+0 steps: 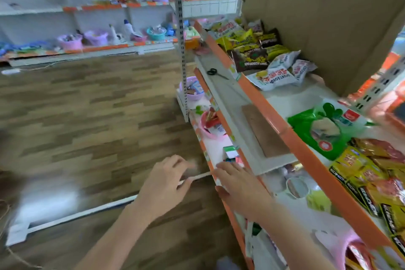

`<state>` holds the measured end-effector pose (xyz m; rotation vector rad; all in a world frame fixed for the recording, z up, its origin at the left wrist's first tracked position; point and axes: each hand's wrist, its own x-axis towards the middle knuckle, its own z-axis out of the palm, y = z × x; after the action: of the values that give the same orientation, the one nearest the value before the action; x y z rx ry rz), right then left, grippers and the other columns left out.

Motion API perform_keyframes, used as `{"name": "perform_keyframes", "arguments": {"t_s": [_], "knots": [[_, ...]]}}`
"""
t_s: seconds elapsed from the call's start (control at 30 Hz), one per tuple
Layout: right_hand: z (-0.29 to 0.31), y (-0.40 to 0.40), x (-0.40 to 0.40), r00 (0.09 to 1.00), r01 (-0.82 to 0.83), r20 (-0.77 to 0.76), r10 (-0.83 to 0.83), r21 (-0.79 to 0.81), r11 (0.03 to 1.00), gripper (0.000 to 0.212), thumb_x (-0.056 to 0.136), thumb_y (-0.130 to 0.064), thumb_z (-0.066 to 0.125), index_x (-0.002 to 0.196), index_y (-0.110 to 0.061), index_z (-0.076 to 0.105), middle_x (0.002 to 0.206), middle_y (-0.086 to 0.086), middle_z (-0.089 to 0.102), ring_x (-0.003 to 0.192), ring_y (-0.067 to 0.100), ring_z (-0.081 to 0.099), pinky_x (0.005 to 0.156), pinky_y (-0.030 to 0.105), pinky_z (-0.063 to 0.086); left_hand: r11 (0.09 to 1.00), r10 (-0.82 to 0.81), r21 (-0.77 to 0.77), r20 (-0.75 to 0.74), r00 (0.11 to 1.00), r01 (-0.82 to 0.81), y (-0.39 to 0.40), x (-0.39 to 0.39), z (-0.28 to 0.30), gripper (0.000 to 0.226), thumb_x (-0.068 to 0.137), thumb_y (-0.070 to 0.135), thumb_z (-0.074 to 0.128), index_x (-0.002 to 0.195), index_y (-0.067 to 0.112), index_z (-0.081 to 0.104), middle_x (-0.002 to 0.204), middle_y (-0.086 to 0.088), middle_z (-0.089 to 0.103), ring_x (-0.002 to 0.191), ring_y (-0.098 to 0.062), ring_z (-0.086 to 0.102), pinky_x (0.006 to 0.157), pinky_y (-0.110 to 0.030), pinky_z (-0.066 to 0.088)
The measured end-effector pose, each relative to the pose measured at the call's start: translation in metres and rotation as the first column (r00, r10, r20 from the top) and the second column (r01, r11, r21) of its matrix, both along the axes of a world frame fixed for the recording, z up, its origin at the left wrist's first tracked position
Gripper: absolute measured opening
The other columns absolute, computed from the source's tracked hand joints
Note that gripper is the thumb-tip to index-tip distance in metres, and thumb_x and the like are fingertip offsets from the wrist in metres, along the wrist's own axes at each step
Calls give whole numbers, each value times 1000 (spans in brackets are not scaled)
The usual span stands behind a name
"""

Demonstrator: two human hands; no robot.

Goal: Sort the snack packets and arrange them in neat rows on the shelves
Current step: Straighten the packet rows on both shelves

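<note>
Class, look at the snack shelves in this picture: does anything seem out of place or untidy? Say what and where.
A pair of scissors lies on the middle shelf, away from any snacks. On the top shelf, the white packets lie tumbled at angles rather than in rows.

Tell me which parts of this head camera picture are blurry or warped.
Head view: the left hand is smeared at the fingertips by motion, and the floor at lower left is streaked; the right hand is a bit sharper. The green packet on the top shelf reads fairly crisp. Wide-angle distortion bends the shelf edges and the upright post.
</note>
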<state>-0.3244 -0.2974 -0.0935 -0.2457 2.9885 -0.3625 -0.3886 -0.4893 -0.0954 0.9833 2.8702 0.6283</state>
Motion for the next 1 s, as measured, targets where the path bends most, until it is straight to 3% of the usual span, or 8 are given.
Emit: {"name": "perform_keyframes", "arguments": {"t_s": [0.2,0.4,0.57,0.7,0.8,1.0], "knots": [[-15,20,-88,999,-15,-42,14,-41,999,35,97,-25,39,132,-26,44,140,-8,37,131,15,33,106,30,29,998,66,-19,120,991,-64,8,-68,-22,34,93,38,48,125,27,53,121,10,51,109,-9,50,91,-23,42],[-21,72,-214,987,-14,-159,4,-63,998,35,88,-22,56,123,-21,57,129,-2,53,119,23,52,91,37,45,998,64,3,17,998,-64,53,-208,6,35,93,37,48,126,25,52,122,9,50,110,-11,50,93,-28,42],[3,105,-316,951,33,-303,-68,-117,993,30,85,-24,53,114,-21,61,119,0,58,102,23,61,77,40,54,995,54,84,-115,992,-44,104,-321,44,31,92,33,51,121,22,56,118,5,53,107,-13,52,90,-22,39],[15,126,-372,940,34,-334,-70,-112,993,34,74,-21,61,108,-16,65,110,5,64,96,26,64,73,42,56,990,-42,134,-59,997,50,140,-367,41,31,92,34,51,120,22,56,115,6,54,104,-11,52,88,-19,40],[21,151,-409,940,113,-312,-136,-94,989,34,66,-25,61,98,-16,67,101,5,66,87,28,67,61,42,56,984,-108,137,-27,994,111,159,-399,28,30,92,31,52,120,21,58,114,7,55,103,-8,53,89,-19,41],[16,190,-463,889,316,-321,-325,-82,945,35,75,-35,44,96,-17,66,99,5,63,87,28,64,62,40,54,957,-196,221,8,980,190,189,-495,16,20,91,27,54,109,23,62,106,14,55,92,-3,55,81,-21,45]]}}
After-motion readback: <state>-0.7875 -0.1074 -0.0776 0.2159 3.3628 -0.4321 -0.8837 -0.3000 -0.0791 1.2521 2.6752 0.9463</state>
